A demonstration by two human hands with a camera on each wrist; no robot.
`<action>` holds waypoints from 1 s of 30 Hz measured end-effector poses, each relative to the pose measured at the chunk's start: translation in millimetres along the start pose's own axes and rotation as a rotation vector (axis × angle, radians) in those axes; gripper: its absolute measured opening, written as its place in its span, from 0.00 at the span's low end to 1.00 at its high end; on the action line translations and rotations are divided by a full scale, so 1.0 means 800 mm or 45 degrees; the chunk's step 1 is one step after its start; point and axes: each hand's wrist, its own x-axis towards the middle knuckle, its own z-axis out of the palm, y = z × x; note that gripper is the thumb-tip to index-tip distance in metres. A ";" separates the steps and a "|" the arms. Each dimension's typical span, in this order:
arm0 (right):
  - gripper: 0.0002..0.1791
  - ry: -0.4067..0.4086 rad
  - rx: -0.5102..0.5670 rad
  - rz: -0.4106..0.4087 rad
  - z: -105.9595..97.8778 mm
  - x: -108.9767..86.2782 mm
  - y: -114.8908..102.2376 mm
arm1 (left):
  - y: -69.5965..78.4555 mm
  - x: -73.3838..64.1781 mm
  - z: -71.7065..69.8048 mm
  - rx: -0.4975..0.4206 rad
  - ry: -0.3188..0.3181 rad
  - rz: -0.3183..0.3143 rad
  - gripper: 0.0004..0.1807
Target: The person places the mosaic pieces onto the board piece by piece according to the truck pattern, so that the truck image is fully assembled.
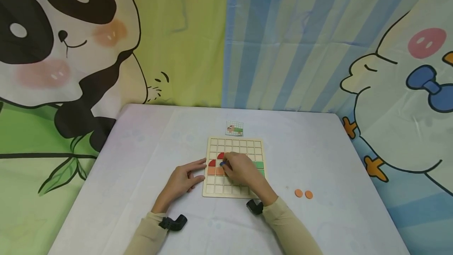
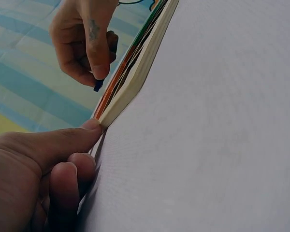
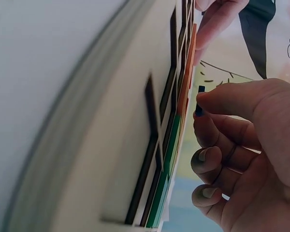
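Note:
A wooden grid board [image 1: 219, 190] lies on the table, with red, orange and green flat pieces set in some of its squares. My right hand [image 1: 240, 167] is over the middle of the board and pinches a small blue piece [image 3: 200, 100] between thumb and index finger. In the right wrist view the piece is held just off the board's surface. My left hand [image 1: 181, 178] is at the board's left edge, and its fairly straight thumb [image 2: 63, 145] touches that edge in the left wrist view. The right hand hides part of the pieces beneath it.
Behind the board lies a small printed pattern card [image 1: 234, 128]. Two round orange pieces [image 1: 299, 193] lie on the table [image 1: 354, 223] to the right. A cartoon-printed curtain [image 1: 184, 42] hangs along the table's back edge.

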 end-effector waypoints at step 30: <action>0.08 -0.054 -0.022 -0.045 0.007 0.011 -0.002 | -0.002 0.001 0.000 -0.018 -0.012 0.017 0.24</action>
